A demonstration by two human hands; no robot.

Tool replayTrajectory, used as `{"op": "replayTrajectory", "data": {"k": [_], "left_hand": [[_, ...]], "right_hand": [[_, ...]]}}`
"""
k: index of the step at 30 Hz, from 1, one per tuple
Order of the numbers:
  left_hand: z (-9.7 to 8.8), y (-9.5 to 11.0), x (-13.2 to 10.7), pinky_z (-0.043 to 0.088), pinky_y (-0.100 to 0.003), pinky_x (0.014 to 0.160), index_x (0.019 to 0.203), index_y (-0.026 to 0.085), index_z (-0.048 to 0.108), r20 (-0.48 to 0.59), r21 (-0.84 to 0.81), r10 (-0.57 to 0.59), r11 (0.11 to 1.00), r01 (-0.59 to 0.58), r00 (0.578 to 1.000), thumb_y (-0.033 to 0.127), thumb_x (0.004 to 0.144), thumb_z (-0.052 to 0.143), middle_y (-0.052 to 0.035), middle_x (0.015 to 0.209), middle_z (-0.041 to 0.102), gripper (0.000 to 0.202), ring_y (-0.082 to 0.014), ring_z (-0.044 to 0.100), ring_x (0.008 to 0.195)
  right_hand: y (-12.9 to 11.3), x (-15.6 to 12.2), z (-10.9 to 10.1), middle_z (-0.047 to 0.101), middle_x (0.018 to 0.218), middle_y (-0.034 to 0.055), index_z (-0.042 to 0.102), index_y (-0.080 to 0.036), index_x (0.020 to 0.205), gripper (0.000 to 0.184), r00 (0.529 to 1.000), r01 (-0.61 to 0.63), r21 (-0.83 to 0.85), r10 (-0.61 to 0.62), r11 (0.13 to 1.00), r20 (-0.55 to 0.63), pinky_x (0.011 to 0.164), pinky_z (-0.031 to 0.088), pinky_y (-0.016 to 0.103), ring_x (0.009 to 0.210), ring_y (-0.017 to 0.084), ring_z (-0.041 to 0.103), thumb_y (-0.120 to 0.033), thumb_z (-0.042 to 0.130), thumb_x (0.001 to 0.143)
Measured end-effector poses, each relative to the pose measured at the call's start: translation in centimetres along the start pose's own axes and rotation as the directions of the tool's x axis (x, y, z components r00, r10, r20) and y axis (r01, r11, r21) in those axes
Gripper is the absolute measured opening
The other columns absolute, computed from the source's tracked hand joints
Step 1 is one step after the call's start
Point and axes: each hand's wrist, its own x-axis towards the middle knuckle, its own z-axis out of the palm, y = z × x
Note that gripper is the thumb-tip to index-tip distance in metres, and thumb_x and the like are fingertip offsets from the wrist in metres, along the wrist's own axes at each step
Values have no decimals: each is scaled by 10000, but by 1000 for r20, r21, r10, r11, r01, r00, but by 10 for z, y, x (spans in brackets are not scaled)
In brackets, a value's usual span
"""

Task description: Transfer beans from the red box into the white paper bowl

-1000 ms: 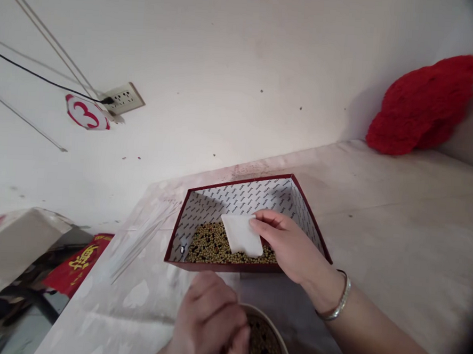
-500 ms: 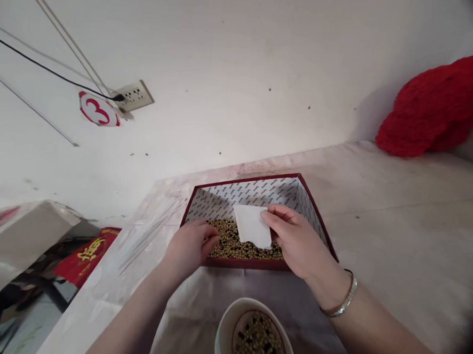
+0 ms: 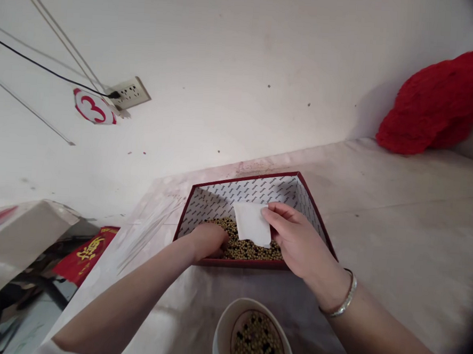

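Note:
My right hand [image 3: 295, 236] pinches a small white cloth-like pouch [image 3: 253, 224] by its upper right corner, holding it over an open box [image 3: 244, 188]. The box has a dark red rim and a white lining printed with dark marks. Inside it lies a layer of yellowish and black beads or beans [image 3: 248, 250]. My left hand [image 3: 209, 240] reaches down into the box at its left side, the fingers curled at the beans and mostly hidden from view. Near me stands a white bowl [image 3: 222, 325] with the same mixed beans in it.
Thin pale strips [image 3: 150, 236] lie on the cloth-covered table [image 3: 388, 250] left of the box. A fluffy red object [image 3: 433, 109] rests by the wall at right. A socket [image 3: 131, 93] with a plugged black cable is on the wall. A red bag [image 3: 87, 253] is at lower left.
My left hand has moved right and down from the box's left rim into the beans. My right hand holds the white pouch in nearly the same place.

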Motion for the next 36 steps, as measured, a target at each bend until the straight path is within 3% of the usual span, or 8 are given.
{"op": "replayTrajectory", "data": {"k": [6,9,11,15,19,21,30,36], "left_hand": [[4,-2,3,503,-343,721,888,136,603,-33,0,-63,998,63,997,336,843,542,-32,868,633,213,-145,602,778],[2,-6,0,484,-311,684,748,171,631,-219,-49,-90,995,81,972,270,766,622,-25,765,635,101,-164,606,737],[-3,-5,-8,467,-298,684,694,197,635,-387,-98,-120,991,89,914,220,751,608,-28,759,632,66,-180,607,751],[-10,13,-36,458,-310,714,813,198,615,-670,-226,-221,970,89,709,232,840,483,-42,859,615,139,-177,582,810],[-9,44,-54,465,-303,700,786,191,610,-932,-268,-196,939,-216,306,198,797,565,-32,797,594,47,-157,564,763],[-7,56,-53,460,-307,702,794,190,613,-967,-208,-157,940,-272,199,158,769,599,-28,787,590,43,-153,555,753],[-6,61,-40,463,-324,713,773,180,628,-978,-196,-175,960,-201,116,152,753,626,-28,751,602,34,-161,549,745],[-2,67,-39,456,-328,713,765,181,625,-985,-135,-110,971,-198,134,120,749,618,-25,749,608,63,-153,547,723]], "right_hand": [[-1,0,0,487,630,-37,563,-195,705,165,1000,4,-6,-4,1000,11,492,315,220,553,99,419,-339,636,738],[0,1,0,480,626,-41,560,-196,699,161,1000,0,16,0,1000,15,499,317,218,560,97,416,-331,636,741],[0,1,0,487,633,-40,564,-196,707,157,1000,-4,22,4,1000,11,510,323,218,569,98,423,-331,637,741],[-2,0,1,486,625,-40,551,-194,676,161,999,-6,-38,7,999,35,512,316,218,566,99,424,-321,624,742],[-3,-3,1,479,625,-47,543,-197,662,132,997,-19,-96,26,995,72,514,303,218,563,95,412,-282,611,737],[-4,-5,2,475,631,-47,549,-196,676,117,993,-30,-102,41,994,109,514,300,221,558,93,398,-278,602,741],[-3,-4,0,378,582,-56,521,-186,677,162,977,3,-212,43,977,211,511,260,242,534,96,314,-304,557,783],[-6,-5,0,392,581,-52,519,-188,654,177,977,17,-224,31,974,210,510,252,246,531,97,310,-301,538,789]]}}
